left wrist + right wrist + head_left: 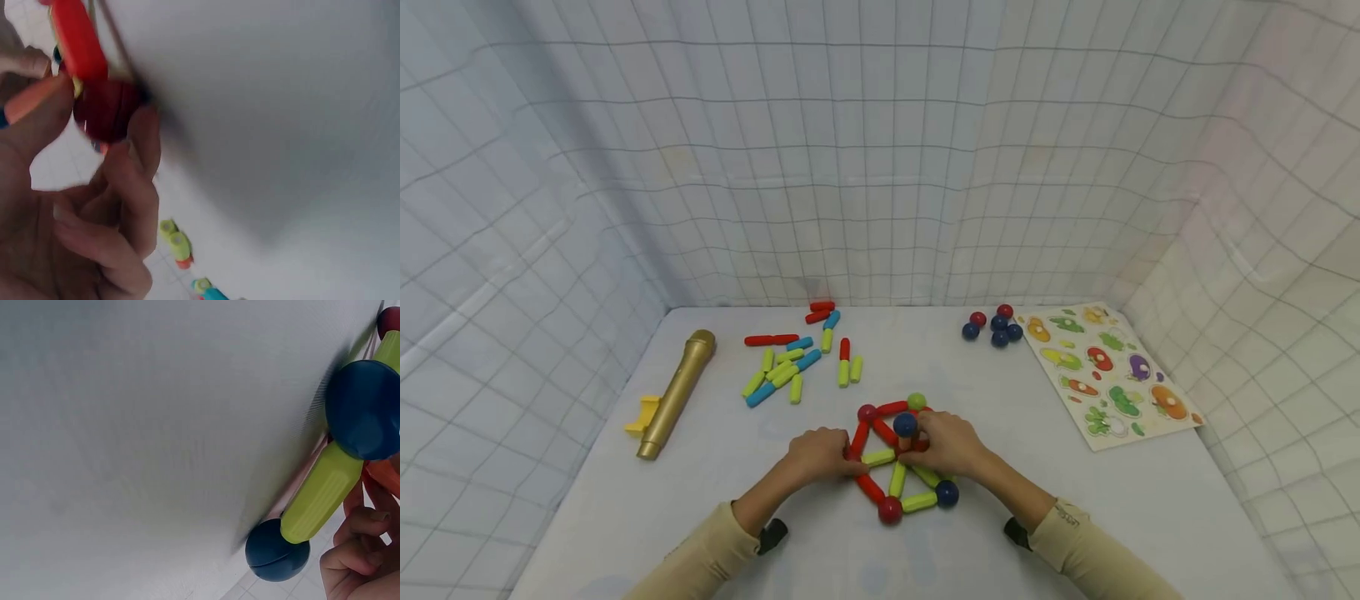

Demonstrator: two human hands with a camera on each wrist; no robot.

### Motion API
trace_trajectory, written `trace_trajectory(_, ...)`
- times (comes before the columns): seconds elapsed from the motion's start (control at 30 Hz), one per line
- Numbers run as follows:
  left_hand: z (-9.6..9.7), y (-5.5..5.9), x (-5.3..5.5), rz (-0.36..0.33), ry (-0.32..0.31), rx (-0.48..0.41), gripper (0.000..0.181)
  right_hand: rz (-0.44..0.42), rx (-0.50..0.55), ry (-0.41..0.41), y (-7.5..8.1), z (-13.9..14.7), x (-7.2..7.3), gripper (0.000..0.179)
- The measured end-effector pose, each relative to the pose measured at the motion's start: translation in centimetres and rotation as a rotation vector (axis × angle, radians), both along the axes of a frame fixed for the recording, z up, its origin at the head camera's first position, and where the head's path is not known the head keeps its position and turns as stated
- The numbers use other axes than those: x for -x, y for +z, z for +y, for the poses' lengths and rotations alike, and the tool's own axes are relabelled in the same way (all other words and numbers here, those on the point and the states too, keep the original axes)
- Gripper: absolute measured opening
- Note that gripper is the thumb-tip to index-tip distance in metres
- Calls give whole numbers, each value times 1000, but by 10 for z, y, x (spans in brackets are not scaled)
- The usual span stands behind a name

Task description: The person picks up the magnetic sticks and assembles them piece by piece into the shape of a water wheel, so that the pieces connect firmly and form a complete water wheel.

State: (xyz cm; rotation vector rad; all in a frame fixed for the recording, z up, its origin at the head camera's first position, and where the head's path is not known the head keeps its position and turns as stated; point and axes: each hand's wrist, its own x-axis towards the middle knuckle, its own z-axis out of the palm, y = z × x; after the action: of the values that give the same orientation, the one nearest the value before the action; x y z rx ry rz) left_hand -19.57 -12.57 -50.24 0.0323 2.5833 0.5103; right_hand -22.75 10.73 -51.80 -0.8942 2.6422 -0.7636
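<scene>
A wheel-shaped model of magnetic rods and balls lies on the table, with red rods (871, 489) along its left and yellow-green rods (919, 502) at its lower right. My left hand (822, 455) pinches a dark red ball (107, 109) at the model's left corner, between thumb and fingers. Over the middle and right side, my right hand (953, 443) grips the model with curled fingers, just beside a raised blue ball (906, 424); its fingers partly hide what they hold. Other corners carry a red ball (891, 510), a blue ball (947, 493) and a green ball (917, 402).
Loose red, blue and yellow-green rods (784, 373) lie behind the model to the left. Several blue and red balls (999, 338) sit at the back right, next to a vegetable-picture board (1116, 375). A gold microphone (677, 392) with a yellow piece (643, 414) lies at the left.
</scene>
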Motion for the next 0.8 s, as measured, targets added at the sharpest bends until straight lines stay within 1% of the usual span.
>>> trace_trajectory(0.07, -5, 2, 17, -7, 23, -17, 37, -10, 15, -15, 0, -1, 0, 14)
trace_trajectory(0.1, -8, 3, 28, 17, 47, -27, 37, -15, 19, -26, 0, -1, 0, 14)
trace_trajectory(0.17, -12, 0, 52, 96, 137, -51, 37, -25, 21, -54, -2, -3, -1, 15)
trace_trajectory(0.23, -15, -5, 73, 208, 221, -71, 37, -36, 25, -81, -4, -4, -4, 15)
trace_trajectory(0.3, -17, -12, 89, 292, 279, -88, 39, -29, 33, -93, -7, -6, -6, 15)
trace_trajectory(0.33, -18, -16, 94, 308, 300, -96, 40, -28, 39, -94, -8, -7, -8, 15)
trace_trajectory(0.43, -19, -25, 101, 322, 316, -110, 41, -21, 50, -83, -12, -9, -10, 15)
trace_trajectory(0.5, -20, -27, 103, 325, 320, -133, 41, -10, 55, -77, -11, -8, -8, 15)
trace_trajectory(0.57, -21, -27, 103, 333, 304, -138, 42, -2, 54, -79, -10, -5, -4, 14)
trace_trajectory(0.67, -22, -22, 100, 323, 256, -112, 44, 9, 48, -91, -8, 1, 5, 15)
trace_trajectory(0.8, -25, -17, 95, 289, 157, -12, 44, -14, 36, -119, -8, 8, 15, 16)
